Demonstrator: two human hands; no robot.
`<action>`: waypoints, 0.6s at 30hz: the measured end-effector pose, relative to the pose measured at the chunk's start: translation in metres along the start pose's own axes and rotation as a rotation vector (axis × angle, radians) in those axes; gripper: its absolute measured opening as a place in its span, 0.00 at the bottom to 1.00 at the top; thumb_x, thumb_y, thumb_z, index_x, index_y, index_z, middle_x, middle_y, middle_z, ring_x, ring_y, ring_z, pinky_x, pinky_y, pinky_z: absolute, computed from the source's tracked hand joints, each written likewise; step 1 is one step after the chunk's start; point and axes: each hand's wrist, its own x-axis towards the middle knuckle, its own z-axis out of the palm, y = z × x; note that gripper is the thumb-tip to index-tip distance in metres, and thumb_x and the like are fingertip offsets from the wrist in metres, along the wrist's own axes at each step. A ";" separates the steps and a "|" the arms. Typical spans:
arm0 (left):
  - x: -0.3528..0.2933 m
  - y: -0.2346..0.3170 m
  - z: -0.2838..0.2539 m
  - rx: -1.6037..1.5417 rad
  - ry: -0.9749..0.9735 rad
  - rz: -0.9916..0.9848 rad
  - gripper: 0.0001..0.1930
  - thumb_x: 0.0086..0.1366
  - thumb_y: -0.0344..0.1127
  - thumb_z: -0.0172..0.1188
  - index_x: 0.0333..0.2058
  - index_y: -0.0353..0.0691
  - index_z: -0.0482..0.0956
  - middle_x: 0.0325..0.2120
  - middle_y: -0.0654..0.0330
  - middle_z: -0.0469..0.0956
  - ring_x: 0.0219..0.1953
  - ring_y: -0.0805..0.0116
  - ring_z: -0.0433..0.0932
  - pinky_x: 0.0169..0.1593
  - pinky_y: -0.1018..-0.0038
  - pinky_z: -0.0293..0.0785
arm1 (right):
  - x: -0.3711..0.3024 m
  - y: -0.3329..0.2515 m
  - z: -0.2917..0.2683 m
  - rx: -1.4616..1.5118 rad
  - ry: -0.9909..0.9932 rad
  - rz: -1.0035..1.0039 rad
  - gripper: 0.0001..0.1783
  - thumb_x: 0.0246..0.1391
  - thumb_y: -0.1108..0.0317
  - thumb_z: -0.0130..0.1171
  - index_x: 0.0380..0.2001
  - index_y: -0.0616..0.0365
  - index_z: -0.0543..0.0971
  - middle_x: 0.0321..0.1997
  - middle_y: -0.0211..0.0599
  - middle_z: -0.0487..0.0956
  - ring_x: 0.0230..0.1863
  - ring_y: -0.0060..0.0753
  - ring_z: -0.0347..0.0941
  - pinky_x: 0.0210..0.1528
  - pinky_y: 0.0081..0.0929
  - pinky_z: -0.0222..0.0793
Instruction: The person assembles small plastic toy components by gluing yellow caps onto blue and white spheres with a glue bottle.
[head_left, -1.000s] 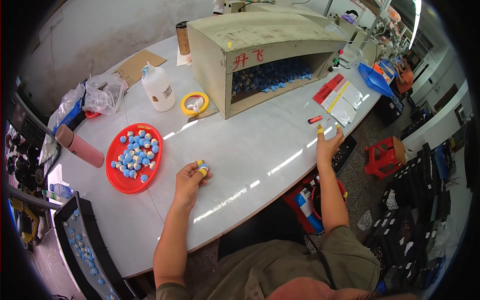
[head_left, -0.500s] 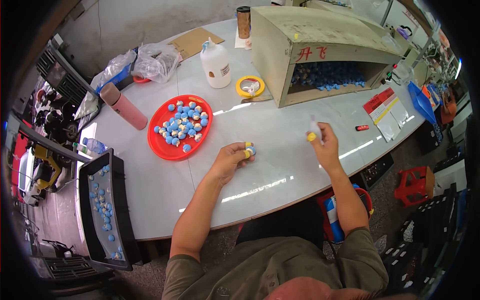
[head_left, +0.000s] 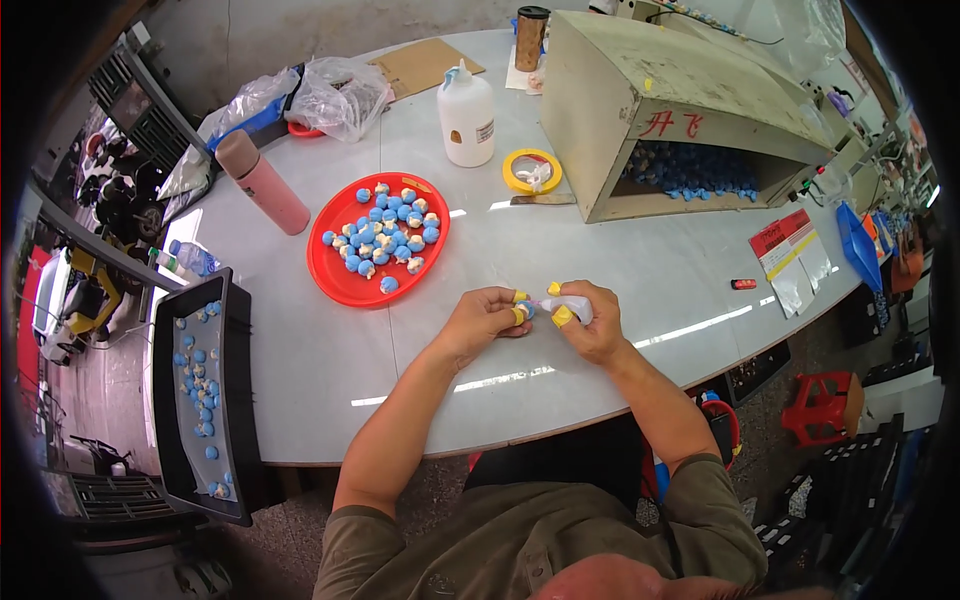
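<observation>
Between its yellow-wrapped fingertips, my left hand (head_left: 484,322) pinches a small blue and white piece (head_left: 526,311), round in shape and partly covered by the fingers. My right hand (head_left: 597,325) grips a small translucent squeeze bottle (head_left: 576,308), its narrow tip pointing left at the piece. Tip and piece meet or nearly meet; I cannot tell which. Yellow wrapping also covers fingertips of the right hand. To the left of both hands, a red round tray (head_left: 330,283) carries many similar blue and white pieces (head_left: 385,232).
A black bin (head_left: 240,370) with more pieces stands at the table's left edge, near a pink flask (head_left: 270,195). Farther back are a white bottle (head_left: 467,125), a yellow tape roll (head_left: 515,180) and a knife (head_left: 543,200). A large box (head_left: 600,120) holds blue pieces at the right.
My right hand has brought the squeeze bottle left and down, from apart to right beside the piece in my left hand. The whole view has shifted slightly.
</observation>
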 end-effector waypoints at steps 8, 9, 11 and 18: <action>0.000 0.002 0.005 0.023 -0.016 -0.005 0.15 0.62 0.25 0.58 0.47 0.25 0.73 0.40 0.53 0.78 0.39 0.67 0.81 0.45 0.78 0.79 | 0.001 0.007 0.000 -0.088 0.007 -0.178 0.11 0.44 0.72 0.61 0.34 0.63 0.75 0.27 0.43 0.79 0.24 0.41 0.75 0.28 0.30 0.70; 0.000 0.003 0.005 0.018 -0.012 0.001 0.16 0.61 0.24 0.58 0.47 0.24 0.73 0.39 0.53 0.78 0.38 0.68 0.81 0.43 0.79 0.79 | 0.002 0.005 0.001 -0.098 -0.005 -0.171 0.11 0.44 0.72 0.61 0.33 0.63 0.75 0.27 0.43 0.79 0.23 0.41 0.75 0.27 0.30 0.69; 0.000 0.003 0.006 0.015 -0.012 0.005 0.16 0.61 0.24 0.59 0.47 0.23 0.73 0.38 0.53 0.78 0.36 0.68 0.81 0.41 0.80 0.78 | 0.002 0.005 -0.001 -0.111 -0.013 -0.163 0.11 0.44 0.72 0.61 0.33 0.63 0.75 0.26 0.43 0.79 0.23 0.41 0.74 0.27 0.30 0.69; 0.000 0.002 0.005 0.011 -0.016 -0.003 0.15 0.62 0.24 0.58 0.46 0.24 0.73 0.39 0.52 0.78 0.38 0.67 0.81 0.43 0.78 0.79 | 0.003 0.005 0.002 -0.179 -0.044 -0.256 0.12 0.44 0.75 0.60 0.34 0.64 0.74 0.30 0.44 0.80 0.24 0.40 0.75 0.29 0.31 0.70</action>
